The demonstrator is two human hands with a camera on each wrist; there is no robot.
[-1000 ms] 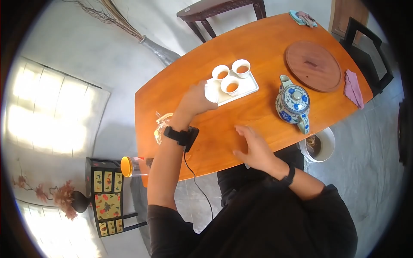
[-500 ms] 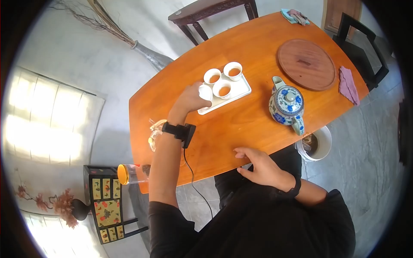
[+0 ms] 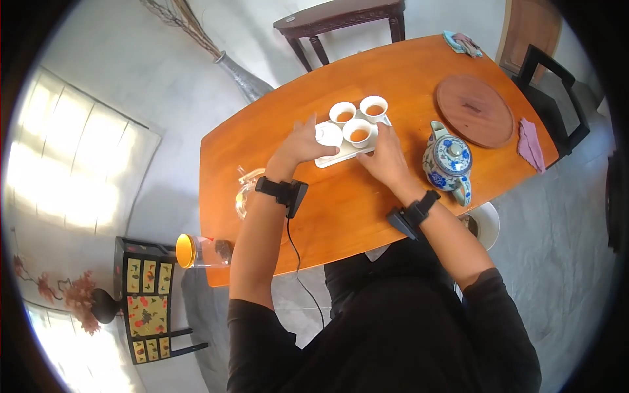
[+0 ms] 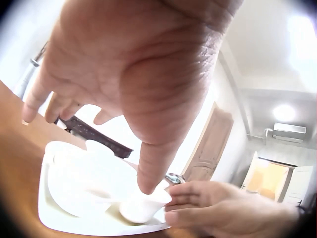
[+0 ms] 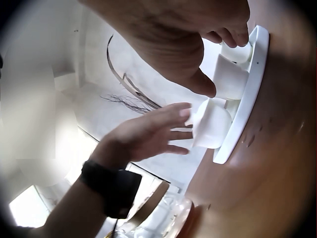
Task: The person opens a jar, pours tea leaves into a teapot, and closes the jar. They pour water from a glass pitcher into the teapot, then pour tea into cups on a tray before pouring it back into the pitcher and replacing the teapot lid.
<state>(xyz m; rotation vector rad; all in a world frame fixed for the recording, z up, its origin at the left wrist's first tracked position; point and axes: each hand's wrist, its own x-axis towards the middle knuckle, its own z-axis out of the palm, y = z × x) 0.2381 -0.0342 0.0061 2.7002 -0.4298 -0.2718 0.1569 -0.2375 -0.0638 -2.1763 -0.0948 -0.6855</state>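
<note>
Three white cups of amber tea, the nearest cup (image 3: 360, 135), the back left cup (image 3: 343, 113) and the back right cup (image 3: 373, 108), stand on a white tray (image 3: 325, 162). At the tray's left end is a white vessel (image 3: 329, 135), its inside washed out by glare. My left hand (image 3: 298, 144) is beside that vessel with fingers spread; in the right wrist view its fingertips come right up to the vessel's side (image 5: 210, 124). My right hand (image 3: 388, 160) reaches to the tray's right side, fingers extended by the nearest cup.
A blue-and-white teapot (image 3: 451, 160) stands right of the tray, before a round wooden board (image 3: 475, 110). A pink cloth (image 3: 531, 145) lies at the right edge. Glassware (image 3: 245, 190) and a yellow-lidded jar (image 3: 206, 251) are on the left. A white bucket (image 3: 488, 223) stands below the table.
My left hand has loosened from the white vessel and spread its fingers. My right hand has moved from near the table's front edge up to the tray's right side.
</note>
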